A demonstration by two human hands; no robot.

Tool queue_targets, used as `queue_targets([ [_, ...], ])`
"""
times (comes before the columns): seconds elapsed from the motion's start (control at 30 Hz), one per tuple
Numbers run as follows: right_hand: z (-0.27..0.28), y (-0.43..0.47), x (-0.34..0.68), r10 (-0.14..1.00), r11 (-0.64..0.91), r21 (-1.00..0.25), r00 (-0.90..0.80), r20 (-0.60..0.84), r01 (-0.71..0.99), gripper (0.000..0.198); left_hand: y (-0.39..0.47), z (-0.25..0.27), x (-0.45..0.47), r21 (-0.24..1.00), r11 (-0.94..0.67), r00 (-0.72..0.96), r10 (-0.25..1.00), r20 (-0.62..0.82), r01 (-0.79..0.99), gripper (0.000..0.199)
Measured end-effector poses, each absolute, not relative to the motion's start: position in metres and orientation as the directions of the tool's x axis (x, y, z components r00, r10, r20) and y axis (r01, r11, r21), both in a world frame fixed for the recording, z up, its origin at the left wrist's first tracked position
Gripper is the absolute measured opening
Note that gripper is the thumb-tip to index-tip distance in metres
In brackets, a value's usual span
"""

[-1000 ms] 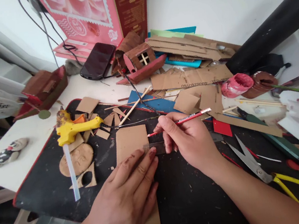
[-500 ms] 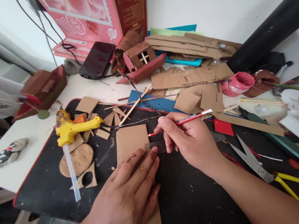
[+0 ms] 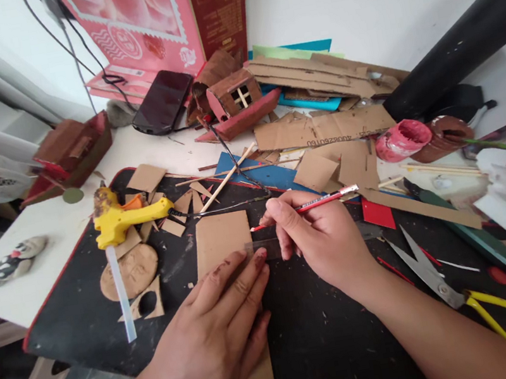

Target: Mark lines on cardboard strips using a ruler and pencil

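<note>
My left hand (image 3: 228, 321) lies flat with fingers stretched over a long strip of cardboard (image 3: 222, 236). Its fingertips rest on the end of a clear ruler (image 3: 269, 249), which lies across the strip's right edge and runs under my right hand. My right hand (image 3: 317, 230) is closed around a red pencil (image 3: 326, 198). The pencil's tip points left, close to the strip's right edge; whether it touches cannot be made out. Both the strip and the ruler lie on a black mat (image 3: 335, 343).
Left stands a yellow glue gun (image 3: 118, 217) by a round cardboard disc (image 3: 135, 269). Open scissors (image 3: 433, 279) with yellow handles and a green cutter (image 3: 476, 237) lie right. Behind are cardboard scraps (image 3: 321, 169), paint jars (image 3: 403, 139), a model boat (image 3: 240, 111) and a phone (image 3: 163, 101).
Hands, pencil, ruler and cardboard strip keep the same places. Only a very slight shift of the camera shows.
</note>
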State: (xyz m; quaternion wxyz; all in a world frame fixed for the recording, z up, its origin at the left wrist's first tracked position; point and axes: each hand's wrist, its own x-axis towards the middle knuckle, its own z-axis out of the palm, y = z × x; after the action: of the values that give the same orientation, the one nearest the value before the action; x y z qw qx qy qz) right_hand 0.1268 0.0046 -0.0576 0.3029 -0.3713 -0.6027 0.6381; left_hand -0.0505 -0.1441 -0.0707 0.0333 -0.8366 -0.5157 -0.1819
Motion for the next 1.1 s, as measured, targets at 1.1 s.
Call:
queue_targets([
  [1.1, -0.0549, 0.0043, 0.1271, 0.832, -0.029, -0.994, -0.548, -0.084, 0.107, 0.045, -0.1427, -0.0689, -0.0519, 0.147, -0.469, 0.400, 0.849, 0.345, 0.871, 0.045],
])
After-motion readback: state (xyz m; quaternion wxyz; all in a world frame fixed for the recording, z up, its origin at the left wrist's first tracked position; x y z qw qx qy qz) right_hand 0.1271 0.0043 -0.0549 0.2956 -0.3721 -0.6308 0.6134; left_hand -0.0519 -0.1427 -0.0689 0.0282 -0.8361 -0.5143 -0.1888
